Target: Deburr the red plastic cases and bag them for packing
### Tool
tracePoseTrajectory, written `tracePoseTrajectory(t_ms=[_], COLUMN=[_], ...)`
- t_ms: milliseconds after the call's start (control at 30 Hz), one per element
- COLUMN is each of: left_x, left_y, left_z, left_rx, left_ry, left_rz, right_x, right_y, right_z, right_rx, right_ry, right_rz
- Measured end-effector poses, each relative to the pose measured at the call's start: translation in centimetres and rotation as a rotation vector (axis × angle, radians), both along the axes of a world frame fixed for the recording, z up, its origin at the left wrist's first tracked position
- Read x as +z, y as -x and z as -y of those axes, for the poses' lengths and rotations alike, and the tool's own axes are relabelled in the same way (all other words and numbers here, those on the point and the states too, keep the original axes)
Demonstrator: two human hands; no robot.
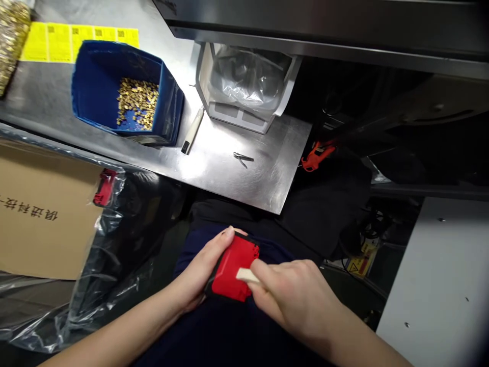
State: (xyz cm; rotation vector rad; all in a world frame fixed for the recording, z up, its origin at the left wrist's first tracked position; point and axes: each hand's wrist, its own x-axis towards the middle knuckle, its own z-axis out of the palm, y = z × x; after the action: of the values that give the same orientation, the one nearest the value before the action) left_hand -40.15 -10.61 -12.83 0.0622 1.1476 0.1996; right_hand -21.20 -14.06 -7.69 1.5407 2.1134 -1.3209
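Observation:
A red and black plastic housing [234, 265] lies over my lap, tilted. My left hand [208, 262] is wrapped round its left side, thumb at the upper edge. My right hand [292, 288] is closed round a cream-handled tool [247, 276], and one end of the handle sticks out over the red face. Its working end is hidden, so I cannot tell its exact kind. The right fingers are close to the housing's right edge; whether they touch it is unclear.
On the metal table [263, 188] are a blue bin [171, 109] of small brass pieces, a grey bin [244, 116] with a plastic bag, a white-handled tool [193, 131] and small snips [243, 158]. A cardboard box [46, 244] with a plastic liner holds another red part [104, 187] at left.

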Motion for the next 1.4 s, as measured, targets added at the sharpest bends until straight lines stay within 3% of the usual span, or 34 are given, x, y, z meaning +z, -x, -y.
tracePoseTrajectory(t_ms=[100,167,333,433,533,633,700,767,900,1000,1133,1267,1400], left_x=[0.2,0.0,-1.9,-3.2,-4.2,-4.9,-5.3,-5.7,-6.0,-6.0,-5.9,-5.9,-6.0], left_y=[0.0,0.6,4.2,5.9,6.5,6.5,6.3,6.2,5.9,5.8,5.9,5.8,5.5], left_z=[-0.4,-0.9,-1.9,-1.8,-1.3,-0.9,-1.1,-1.3,-1.6,-1.2,-0.5,-0.4,-0.5], left_rx=[0.027,0.086,0.242,0.279,0.345,0.402,0.418,0.417,0.400,0.390,0.347,0.238,0.089], left_ry=[-0.015,0.043,-0.060,-0.074,-0.094,-0.121,-0.134,-0.143,-0.169,-0.198,-0.345,-0.574,-0.710], left_rz=[-0.003,-0.022,-0.144,-0.134,-0.053,0.017,0.047,0.077,0.107,0.108,0.034,-0.182,-0.221], right_x=[0.7,0.3,-3.7,-5.6,-6.0,-7.0,-8.9,-11.4,-15.6,-16.8,-15.9,-12.7,-8.3], right_y=[0.1,0.2,2.4,2.9,-0.8,-7.9,-12.5,-15.7,-18.0,-18.5,-20.5,-21.5,-16.6], right_z=[-1.9,-4.5,-12.0,-14.5,-14.5,-13.2,-12.5,-12.2,-13.1,-13.8,-13.4,-11.6,-8.8], right_rx=[0.035,-0.029,-0.272,-0.353,-0.443,-0.449,-0.307,-0.146,0.032,0.102,0.174,0.416,0.548], right_ry=[-0.057,-0.090,-0.186,-0.320,-0.412,-0.408,-0.391,-0.398,-0.399,-0.411,-0.452,-0.389,-0.192], right_rz=[0.029,0.060,-0.034,-0.006,0.099,0.449,0.703,0.775,0.696,0.657,0.586,0.339,0.151])
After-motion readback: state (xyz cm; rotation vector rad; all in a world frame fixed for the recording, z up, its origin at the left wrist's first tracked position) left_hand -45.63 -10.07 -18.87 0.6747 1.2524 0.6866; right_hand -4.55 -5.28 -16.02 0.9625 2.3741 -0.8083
